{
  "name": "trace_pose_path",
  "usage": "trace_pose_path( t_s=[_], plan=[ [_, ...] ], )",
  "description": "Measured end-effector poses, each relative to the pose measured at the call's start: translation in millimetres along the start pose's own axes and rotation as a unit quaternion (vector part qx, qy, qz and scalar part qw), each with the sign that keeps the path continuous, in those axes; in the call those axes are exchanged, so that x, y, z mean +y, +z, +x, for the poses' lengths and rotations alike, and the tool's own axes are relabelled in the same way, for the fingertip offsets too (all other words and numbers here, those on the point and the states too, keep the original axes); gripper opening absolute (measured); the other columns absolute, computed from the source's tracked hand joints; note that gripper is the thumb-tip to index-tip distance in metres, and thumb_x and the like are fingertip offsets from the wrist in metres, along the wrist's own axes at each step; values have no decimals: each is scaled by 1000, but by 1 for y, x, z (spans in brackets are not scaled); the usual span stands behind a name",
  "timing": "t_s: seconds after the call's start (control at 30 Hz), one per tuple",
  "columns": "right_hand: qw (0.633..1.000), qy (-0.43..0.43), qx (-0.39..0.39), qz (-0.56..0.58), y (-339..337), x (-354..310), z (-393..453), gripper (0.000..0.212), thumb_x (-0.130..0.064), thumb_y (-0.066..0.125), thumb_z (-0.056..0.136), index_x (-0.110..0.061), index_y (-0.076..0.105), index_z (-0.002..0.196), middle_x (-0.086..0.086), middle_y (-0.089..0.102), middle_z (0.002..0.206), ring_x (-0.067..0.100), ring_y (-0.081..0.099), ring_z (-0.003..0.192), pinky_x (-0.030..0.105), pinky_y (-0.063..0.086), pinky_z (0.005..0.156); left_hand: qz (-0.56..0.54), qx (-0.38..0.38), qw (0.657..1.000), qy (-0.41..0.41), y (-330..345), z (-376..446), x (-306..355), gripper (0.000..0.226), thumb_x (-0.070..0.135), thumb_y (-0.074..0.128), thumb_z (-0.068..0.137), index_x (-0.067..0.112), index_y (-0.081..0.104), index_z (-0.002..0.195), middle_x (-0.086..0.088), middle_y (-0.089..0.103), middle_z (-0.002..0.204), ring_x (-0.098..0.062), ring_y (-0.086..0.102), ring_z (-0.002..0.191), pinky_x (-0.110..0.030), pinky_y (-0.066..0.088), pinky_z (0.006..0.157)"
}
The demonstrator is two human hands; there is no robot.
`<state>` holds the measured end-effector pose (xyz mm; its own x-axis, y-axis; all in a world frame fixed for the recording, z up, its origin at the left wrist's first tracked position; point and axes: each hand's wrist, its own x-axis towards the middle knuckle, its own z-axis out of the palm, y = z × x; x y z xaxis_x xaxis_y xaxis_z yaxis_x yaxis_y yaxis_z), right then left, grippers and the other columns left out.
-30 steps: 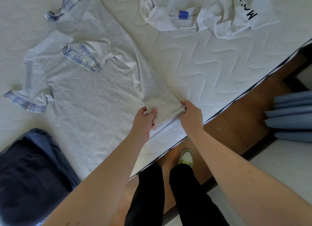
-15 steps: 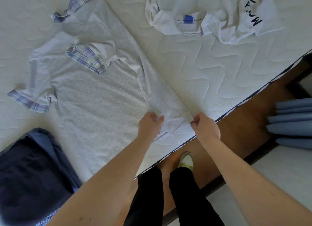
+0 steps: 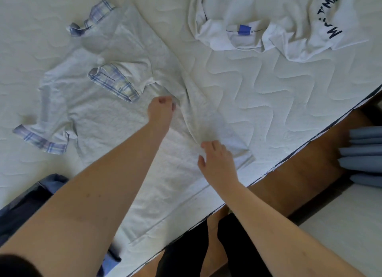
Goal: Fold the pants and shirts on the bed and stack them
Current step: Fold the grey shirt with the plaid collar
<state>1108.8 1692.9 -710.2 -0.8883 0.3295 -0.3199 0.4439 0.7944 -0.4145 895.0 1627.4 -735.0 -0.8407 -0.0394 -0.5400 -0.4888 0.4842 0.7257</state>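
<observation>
Pale grey short-sleeved shirt with blue plaid cuffs (image 3: 107, 115) lies spread on the white quilted mattress of the bed (image 3: 268, 86), one side panel turned in over its body, as a person bends over it. The left hand (image 3: 160, 109) is curled, fingertips pinching the fabric near the armpit of the folded-in sleeve; the right hand (image 3: 217, 159) hovers loosely open over the hem corner near the bed's edge, gripping nothing. Folding looks to have barely begun: only the first lengthwise fold is laid, with the far sleeve and the crosswise folds still to come. A crumpled white T-shirt with dark lettering (image 3: 279, 22) waits unfolded at the head of the mattress, well apart from the hands, and dark navy pants (image 3: 24, 206) sit bunched by the left forearm. No stack is visible on the bed.
</observation>
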Motion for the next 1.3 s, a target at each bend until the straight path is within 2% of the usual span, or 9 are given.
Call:
trace_pose_path(
  t_s=[0.17,0.4,0.57,0.77,0.83,0.93,1.0,1.17,1.3],
  plan=[
    [993,74,20,-85,19,-17,13,34,-24,56,91,-10,51,122,9,55,110,27,55,95,39,46,80,-42,-77,972,-219,5,48,55,30,33,64,93,18,46,76,2,41,62,-11,36,51,-21,35,50],
    [990,79,-14,-118,18,-13,23,24,-15,58,91,-13,55,115,3,60,102,23,58,92,35,45,81,-42,-59,995,-66,-7,50,27,5,12,56,98,8,52,99,-7,60,72,-8,58,38,-24,51,38],
    [989,57,2,-134,11,-5,16,24,-5,79,73,-12,62,88,0,59,68,18,57,58,30,45,60,36,43,998,-29,-25,56,-4,32,31,65,93,16,49,71,-5,62,68,-18,62,51,-34,59,58],
    [990,29,30,-137,9,-6,17,24,-33,73,82,-11,65,89,2,62,72,21,58,62,35,47,59,70,34,996,32,-31,65,7,29,51,58,91,22,60,91,8,64,84,-14,66,77,-28,54,61],
    [990,25,42,-133,9,-9,22,26,-35,71,83,-11,65,89,2,61,70,21,57,61,34,46,57,33,49,998,5,-33,78,18,33,51,57,92,20,62,98,8,63,87,-13,64,84,-22,48,61],
    [991,25,56,-122,7,-19,34,25,-32,74,81,-10,65,89,3,59,68,21,55,59,34,45,55,-59,4,992,-113,-36,98,36,35,45,61,92,14,64,107,-7,67,111,-25,65,103,-38,56,88],
    [992,26,62,-110,5,-29,45,25,-30,74,81,-9,64,90,3,59,68,21,54,59,34,46,55,-82,-15,987,-139,-38,101,41,29,34,66,91,10,64,106,-8,68,108,-24,67,94,-39,59,83],
    [996,32,29,-73,-3,-58,79,26,-34,54,95,-12,58,109,3,61,88,22,56,79,34,46,72,129,79,987,59,-65,93,39,37,43,54,96,15,61,73,1,64,63,-18,65,59,-33,54,56],
    [998,14,19,-61,-13,-76,106,34,-39,44,99,-17,51,124,1,60,106,20,55,94,33,45,86,163,166,957,176,-107,109,49,22,36,60,93,15,56,89,6,55,79,-12,55,74,-32,45,71]
  ],
)
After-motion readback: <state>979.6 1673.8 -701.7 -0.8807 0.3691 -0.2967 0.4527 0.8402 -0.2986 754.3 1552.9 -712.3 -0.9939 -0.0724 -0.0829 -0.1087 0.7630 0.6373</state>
